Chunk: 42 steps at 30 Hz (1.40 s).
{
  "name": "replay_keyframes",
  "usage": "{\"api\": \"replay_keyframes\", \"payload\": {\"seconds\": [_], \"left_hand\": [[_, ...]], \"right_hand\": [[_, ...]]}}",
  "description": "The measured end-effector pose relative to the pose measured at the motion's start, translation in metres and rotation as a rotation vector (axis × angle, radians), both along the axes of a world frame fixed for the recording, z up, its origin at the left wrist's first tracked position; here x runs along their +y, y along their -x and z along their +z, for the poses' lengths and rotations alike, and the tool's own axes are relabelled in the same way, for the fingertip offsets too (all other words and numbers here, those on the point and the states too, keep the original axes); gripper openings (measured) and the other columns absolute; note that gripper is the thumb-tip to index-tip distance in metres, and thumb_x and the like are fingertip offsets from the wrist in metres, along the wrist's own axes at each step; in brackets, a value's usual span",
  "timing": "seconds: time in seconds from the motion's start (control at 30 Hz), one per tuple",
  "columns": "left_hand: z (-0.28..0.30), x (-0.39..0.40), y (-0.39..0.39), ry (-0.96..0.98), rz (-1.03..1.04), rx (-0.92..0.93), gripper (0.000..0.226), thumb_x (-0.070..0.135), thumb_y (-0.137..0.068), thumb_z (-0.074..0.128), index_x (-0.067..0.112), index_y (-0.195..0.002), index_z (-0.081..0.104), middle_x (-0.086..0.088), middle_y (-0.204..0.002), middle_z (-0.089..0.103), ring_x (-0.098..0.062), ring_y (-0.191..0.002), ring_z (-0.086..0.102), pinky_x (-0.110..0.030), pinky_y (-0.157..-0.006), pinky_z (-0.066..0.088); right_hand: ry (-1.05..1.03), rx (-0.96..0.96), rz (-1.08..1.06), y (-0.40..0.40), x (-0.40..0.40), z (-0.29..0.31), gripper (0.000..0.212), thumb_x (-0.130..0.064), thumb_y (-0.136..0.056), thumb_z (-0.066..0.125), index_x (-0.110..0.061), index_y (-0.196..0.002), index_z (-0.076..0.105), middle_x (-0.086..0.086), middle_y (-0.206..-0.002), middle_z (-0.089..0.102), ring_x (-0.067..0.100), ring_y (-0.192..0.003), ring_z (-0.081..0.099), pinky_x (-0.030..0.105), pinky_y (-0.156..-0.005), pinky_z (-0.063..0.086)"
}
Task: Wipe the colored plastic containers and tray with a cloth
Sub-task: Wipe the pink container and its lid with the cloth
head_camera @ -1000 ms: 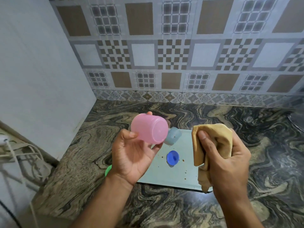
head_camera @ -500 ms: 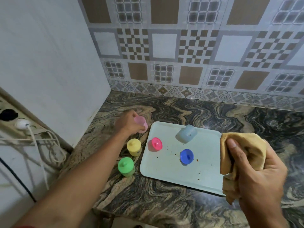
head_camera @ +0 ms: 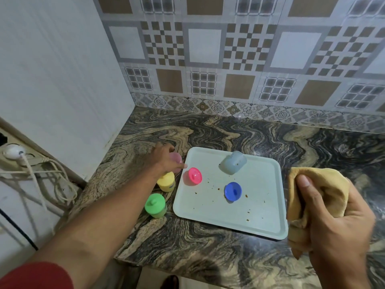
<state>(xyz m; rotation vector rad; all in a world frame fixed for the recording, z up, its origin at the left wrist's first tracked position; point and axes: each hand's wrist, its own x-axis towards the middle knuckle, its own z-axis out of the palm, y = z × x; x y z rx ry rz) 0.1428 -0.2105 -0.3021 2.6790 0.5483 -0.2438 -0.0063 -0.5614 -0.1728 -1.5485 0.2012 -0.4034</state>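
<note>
My left hand reaches across the counter and wraps around the pink container, which rests on the stone just left of the pale tray. On the tray lie a pink lid, a blue lid and a light-blue container tipped on its side, with crumbs scattered about. A yellow container and a green-lidded container stand on the counter left of the tray. My right hand grips a bunched tan cloth over the tray's right edge.
The marbled counter meets a tiled wall at the back and a white panel on the left. A power strip with a white plug and cables hangs at the far left. The counter's front edge runs close below the tray.
My left hand carried the pink container from in front of me down to the counter left of the tray. The view shifted, uncovering the yellow and green containers. The cloth hand moved right.
</note>
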Motion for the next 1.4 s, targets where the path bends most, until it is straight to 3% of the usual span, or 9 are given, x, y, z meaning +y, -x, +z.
{"api": "replay_keyframes", "payload": {"seconds": [0.17,0.27,0.4,0.7,0.8,0.9,1.1,1.27,1.4], "left_hand": [[0.003,-0.022,0.008,-0.014,-0.319,-0.338,0.013,0.028,-0.081,0.079,0.028,-0.088,0.068,0.005,-0.104,0.063,-0.028,-0.112,0.06,-0.044,-0.096,0.045],[0.005,-0.039,0.016,-0.115,-0.534,-0.233,0.017,0.033,-0.079,0.077,0.031,-0.085,0.062,0.012,-0.098,0.056,-0.021,-0.112,0.054,-0.04,-0.097,0.035],[-0.001,-0.059,0.021,-0.387,-0.753,-0.028,0.037,0.043,-0.078,0.075,0.032,-0.113,0.067,0.006,-0.118,0.057,-0.019,-0.122,0.044,-0.042,-0.104,0.03],[-0.015,-0.067,0.017,-0.453,-0.694,-0.008,0.016,0.033,-0.089,0.07,0.027,-0.1,0.079,0.006,-0.106,0.069,-0.022,-0.117,0.052,-0.042,-0.099,0.031],[-0.001,-0.071,0.017,-0.177,-0.525,-0.099,0.014,0.041,-0.09,0.073,0.031,-0.095,0.082,0.011,-0.098,0.075,-0.015,-0.111,0.058,-0.04,-0.101,0.036],[0.028,-0.076,0.023,0.417,-0.281,-0.167,0.004,0.028,-0.084,0.085,0.028,-0.08,0.084,0.011,-0.082,0.08,-0.001,-0.083,0.071,-0.026,-0.083,0.052],[0.102,-0.106,0.067,1.535,0.136,-0.036,0.008,0.014,-0.082,0.073,0.018,-0.086,0.068,0.0,-0.076,0.075,-0.008,-0.066,0.07,-0.027,-0.075,0.045],[0.129,-0.124,0.111,1.826,0.235,-0.049,0.05,0.026,-0.044,0.104,0.018,-0.086,0.078,-0.005,-0.089,0.08,-0.014,-0.072,0.074,-0.028,-0.07,0.056],[0.15,-0.145,0.136,1.9,0.315,-0.107,0.013,0.022,-0.069,0.088,0.022,-0.062,0.076,-0.007,-0.089,0.077,-0.017,-0.078,0.067,-0.032,-0.075,0.05]], "right_hand": [[0.012,-0.007,-0.003,0.0,-0.01,-0.005,0.058,-0.067,-0.075,0.085,-0.017,-0.101,0.075,0.008,-0.082,0.062,0.03,-0.073,0.054,0.081,-0.062,0.047],[0.016,-0.007,-0.013,0.001,-0.015,-0.007,0.057,-0.065,-0.076,0.085,-0.015,-0.102,0.075,0.007,-0.08,0.061,0.028,-0.072,0.052,0.079,-0.061,0.048],[0.001,-0.008,-0.015,0.004,-0.02,-0.009,0.052,-0.058,-0.079,0.084,-0.013,-0.102,0.074,0.008,-0.075,0.057,0.024,-0.065,0.049,0.068,-0.052,0.05],[-0.006,0.001,-0.024,0.016,-0.024,-0.01,0.052,-0.059,-0.077,0.084,-0.015,-0.104,0.074,0.016,-0.076,0.061,0.028,-0.064,0.051,0.071,-0.052,0.051],[-0.004,-0.007,-0.031,0.019,-0.025,-0.01,0.056,-0.067,-0.073,0.085,-0.019,-0.102,0.076,0.013,-0.078,0.066,0.025,-0.065,0.055,0.049,-0.056,0.054],[-0.031,-0.041,-0.012,0.019,-0.021,-0.01,0.04,-0.054,-0.081,0.086,-0.02,-0.099,0.077,0.007,-0.079,0.067,0.024,-0.067,0.057,0.04,-0.059,0.053],[-0.071,-0.108,0.032,0.014,-0.011,-0.002,0.016,-0.027,-0.083,0.087,-0.018,-0.089,0.076,-0.007,-0.079,0.07,0.005,-0.069,0.061,0.019,-0.06,0.05],[0.002,-0.197,0.037,0.012,0.003,0.01,0.015,-0.015,-0.086,0.084,-0.011,-0.088,0.07,-0.014,-0.074,0.063,-0.002,-0.066,0.056,0.013,-0.062,0.046],[0.018,-0.243,0.025,0.014,0.019,0.018,0.02,-0.011,-0.088,0.084,-0.011,-0.084,0.064,-0.015,-0.063,0.057,0.003,-0.051,0.049,0.019,-0.046,0.042]]}}
